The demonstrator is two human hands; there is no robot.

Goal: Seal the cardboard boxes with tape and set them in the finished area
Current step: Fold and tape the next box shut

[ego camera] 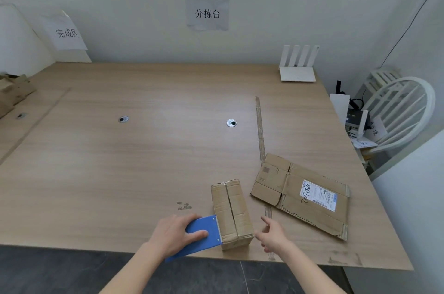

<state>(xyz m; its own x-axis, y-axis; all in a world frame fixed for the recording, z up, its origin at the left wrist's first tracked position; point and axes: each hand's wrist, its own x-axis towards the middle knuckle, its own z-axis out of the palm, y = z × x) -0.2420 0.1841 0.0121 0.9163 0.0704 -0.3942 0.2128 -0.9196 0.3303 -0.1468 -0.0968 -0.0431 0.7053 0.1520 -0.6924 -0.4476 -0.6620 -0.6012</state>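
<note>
A small closed cardboard box [231,213] stands near the table's front edge, its top flaps meeting along a middle seam. My left hand [174,233] grips a blue tape dispenser [204,233] whose toothed edge sits against the box's near-left side. My right hand [272,236] hovers just right of the box's near corner with its fingers spread and pointing toward it, holding nothing. A flattened cardboard box [302,194] with a shipping label lies to the right.
A wooden table [144,161] has two round cable holes. A tape strip [260,130] runs along it. More boxes [13,91] sit at far left under a paper sign [67,32]. A white router [298,65] and a white chair [401,111] stand at the right.
</note>
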